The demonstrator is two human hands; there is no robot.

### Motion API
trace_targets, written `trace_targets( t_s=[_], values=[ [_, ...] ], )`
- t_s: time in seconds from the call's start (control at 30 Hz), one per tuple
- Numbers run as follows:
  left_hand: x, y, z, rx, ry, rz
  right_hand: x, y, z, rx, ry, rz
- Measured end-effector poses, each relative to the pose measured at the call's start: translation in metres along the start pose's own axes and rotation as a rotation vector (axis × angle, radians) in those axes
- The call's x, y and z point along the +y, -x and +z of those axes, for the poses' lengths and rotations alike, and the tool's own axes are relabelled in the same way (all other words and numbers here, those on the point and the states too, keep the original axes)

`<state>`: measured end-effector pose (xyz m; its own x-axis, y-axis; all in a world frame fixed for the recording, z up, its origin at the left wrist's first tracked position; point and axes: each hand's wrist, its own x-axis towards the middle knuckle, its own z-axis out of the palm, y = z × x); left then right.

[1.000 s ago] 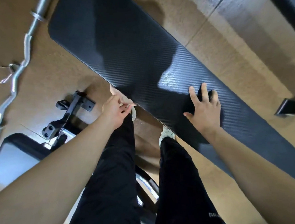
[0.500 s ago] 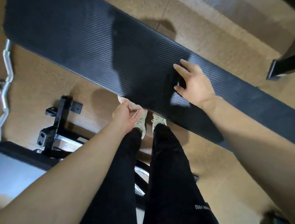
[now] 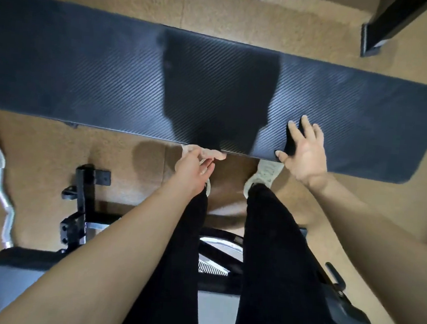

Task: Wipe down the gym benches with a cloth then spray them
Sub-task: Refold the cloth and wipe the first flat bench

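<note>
Since the prior frame, right hand (image 3: pixel 303 153) has shifted to the desk (image 3: pixel 111 82) near edge at 5 o'clock, pressing a dark cloth (image 3: pixel 292 142) flat (fingers spread). Left hand (image 3: pixel 194 169) pinches a pale object below the edge at 6 o'clock.

Bare forearms, no sleeves; black trousers (image 3: pixel 275 269), small white print on right leg; pale sneakers (image 3: pixel 263 174).

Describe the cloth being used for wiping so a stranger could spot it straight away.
Start at the long black bench pad. At its near edge, towards its right end, the right hand presses flat on a dark cloth. It is smooth matte black, unlike the ribbed pad around it.
</note>
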<state>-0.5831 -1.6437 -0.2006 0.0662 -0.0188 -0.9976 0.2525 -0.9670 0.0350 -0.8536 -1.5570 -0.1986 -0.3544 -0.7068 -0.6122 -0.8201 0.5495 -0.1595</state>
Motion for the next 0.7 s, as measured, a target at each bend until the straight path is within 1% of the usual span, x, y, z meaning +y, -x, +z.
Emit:
trace_targets(
  t_s=[0.1, 0.23, 0.3, 0.37, 0.43, 0.47, 0.5, 0.53, 0.57, 0.63, 0.67, 0.7],
  values=[
    [-0.015, 0.004, 0.018, 0.004, -0.042, 0.008, 0.001, 0.001, 0.006, 0.063, -0.03, -0.005],
    [-0.041, 0.013, 0.049, 0.039, -0.071, 0.02, 0.017, 0.006, 0.002, 0.057, -0.122, -0.053],
    [-0.057, 0.021, 0.064, 0.04, -0.066, 0.001, 0.029, 0.011, 0.0, 0.071, -0.235, -0.102],
    [-0.074, 0.025, 0.081, 0.032, -0.078, 0.021, 0.045, 0.018, 0.001, 0.11, -0.432, -0.128],
    [-0.091, 0.026, 0.096, -0.011, -0.141, 0.044, 0.057, 0.034, 0.009, 0.178, -0.62, -0.049],
    [-0.099, 0.028, 0.102, -0.029, -0.166, 0.054, 0.06, 0.045, 0.014, 0.218, -0.725, 0.039],
    [-0.107, 0.03, 0.109, -0.032, -0.166, 0.054, 0.061, 0.056, 0.019, 0.232, -0.851, 0.166],
    [-0.114, 0.033, 0.114, -0.022, -0.156, 0.045, 0.06, 0.066, 0.022, 0.195, -0.997, 0.314],
    [-0.12, 0.034, 0.118, -0.017, -0.15, 0.037, 0.059, 0.073, 0.025, 0.096, -1.162, 0.474],
    [-0.128, 0.037, 0.126, -0.026, -0.179, 0.031, 0.058, 0.081, 0.029, -0.255, -1.535, 0.774],
    [-0.131, 0.038, 0.128, -0.038, -0.201, 0.026, 0.058, 0.081, 0.031, -0.418, -1.715, 0.866],
    [-0.131, 0.037, 0.129, -0.055, -0.225, 0.02, 0.059, 0.08, 0.033, -0.536, -1.879, 0.911]
  ],
)
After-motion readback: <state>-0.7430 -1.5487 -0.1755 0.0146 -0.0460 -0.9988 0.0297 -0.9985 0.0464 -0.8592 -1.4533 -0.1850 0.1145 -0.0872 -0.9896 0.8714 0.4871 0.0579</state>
